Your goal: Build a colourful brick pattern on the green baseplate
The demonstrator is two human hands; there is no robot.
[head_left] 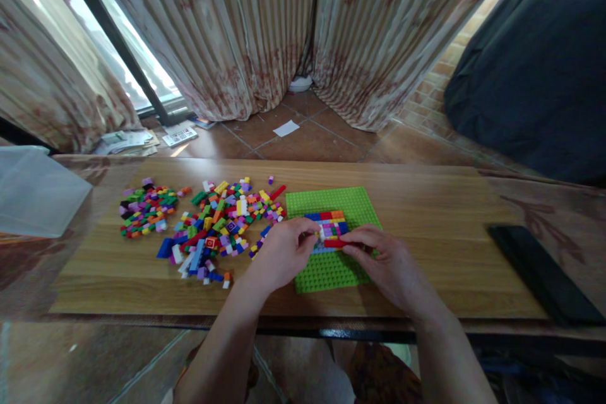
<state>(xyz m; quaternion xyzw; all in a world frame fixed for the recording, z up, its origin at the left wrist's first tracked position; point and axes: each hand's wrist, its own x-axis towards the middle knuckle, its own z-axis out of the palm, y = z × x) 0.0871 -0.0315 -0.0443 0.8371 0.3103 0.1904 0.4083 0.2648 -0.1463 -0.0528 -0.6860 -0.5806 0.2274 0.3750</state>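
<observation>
A green studded baseplate [326,274] lies on the wooden table, bearing a block of coloured bricks [326,217] in blue, red, orange, white and purple. My right hand [391,265] comes in from the right, thumb and fingers pinching the end of a long red brick [334,243] at the front of that block. Whether the red brick is pressed down or just resting there is unclear. At the block's left side, my left hand [284,252] is closed with its fingertips together. Anything between those fingertips is too small or hidden to name.
Left of the baseplate spreads a large pile of loose bricks [220,224], with a smaller pile [149,205] beyond it. A black phone-like slab [544,271] lies at the table's right end. A whitish translucent bag or box [38,192] sits at the left edge.
</observation>
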